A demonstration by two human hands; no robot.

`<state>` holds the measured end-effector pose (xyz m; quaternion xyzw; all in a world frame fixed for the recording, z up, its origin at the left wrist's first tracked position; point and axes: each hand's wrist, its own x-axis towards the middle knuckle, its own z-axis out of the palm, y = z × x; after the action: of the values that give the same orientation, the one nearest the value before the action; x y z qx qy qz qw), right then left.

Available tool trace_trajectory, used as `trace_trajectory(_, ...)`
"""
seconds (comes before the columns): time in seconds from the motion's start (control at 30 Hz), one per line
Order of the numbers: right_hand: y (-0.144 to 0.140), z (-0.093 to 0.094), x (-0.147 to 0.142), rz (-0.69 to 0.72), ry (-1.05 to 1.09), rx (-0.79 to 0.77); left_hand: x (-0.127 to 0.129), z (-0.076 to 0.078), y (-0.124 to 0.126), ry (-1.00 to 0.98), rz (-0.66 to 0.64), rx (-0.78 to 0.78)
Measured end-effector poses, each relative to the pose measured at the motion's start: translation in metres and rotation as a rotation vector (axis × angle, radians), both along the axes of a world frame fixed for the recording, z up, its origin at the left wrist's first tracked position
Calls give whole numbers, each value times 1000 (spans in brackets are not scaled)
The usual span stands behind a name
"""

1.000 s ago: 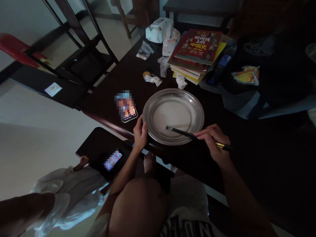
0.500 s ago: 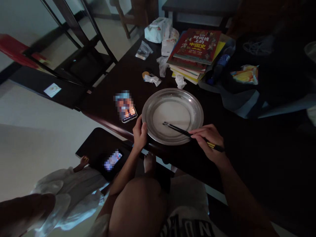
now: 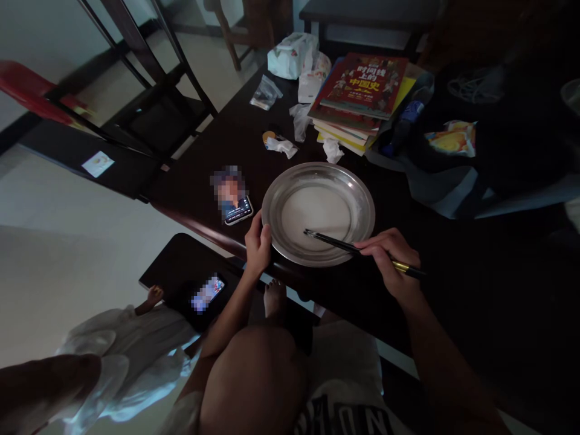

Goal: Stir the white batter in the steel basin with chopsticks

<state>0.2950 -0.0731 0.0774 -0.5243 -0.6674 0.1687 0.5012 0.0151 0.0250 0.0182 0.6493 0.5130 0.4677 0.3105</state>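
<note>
Head view of a dark, glossy wooden table (image 3: 217,151) whose near edge runs diagonally from the left down to the lower right. A round, shallow metal plate (image 3: 276,199), holding a thin white film of liquid, sits just inside that edge. The left hand (image 3: 257,244) is clamped on the plate's near-left rim, thumb over the lip. The right hand (image 3: 390,261) is closed around 1 pair of dark, slender chopsticks (image 3: 335,243) with a gold band near the butt end; their tips rest in the white film at the plate's near side. Bare tabletop lies to the right of the plate and between the plate and 1 phone (image 3: 232,198), which lies flat just left of it. Behind the plate, 1 stack of books (image 3: 362,90), with a red glossy cover on top, crowds the far side, with several crumpled white tissues (image 3: 333,150) and 1 white plastic bag (image 3: 292,54) near it. A 2nd phone (image 3: 207,293) rests on a dark stool (image 3: 172,266) below the table edge.
</note>
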Motion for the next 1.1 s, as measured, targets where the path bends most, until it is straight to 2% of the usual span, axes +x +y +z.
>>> trace_trajectory(0.1, 0, 0, -1, 48, -34, 2, 0, 0, 0, 3, 7, -1)
trace_trajectory(0.27, -1, 1, 0, 9, -10, -14, 0, 1, 0, -3, 0, -2)
trace_trajectory(0.4, 0, 1, -2, 55, -44, 8, 0, 1, -1, -10, 11, -13)
trace_trajectory(0.6, -1, 0, 0, -23, -33, 8, 0, 1, 0, -5, -1, -4)
trace_trajectory(0.77, 1, 2, -2, 64, -73, 24, -1, -1, 0, -10, 11, -8)
trace_trajectory(0.93, 0, 0, 0, -37, -33, 20, -1, -2, 0, -3, 4, -7)
trace_trajectory(1.1, 1, 1, -2, 54, -72, 27, 0, -1, 0, -3, 12, -11)
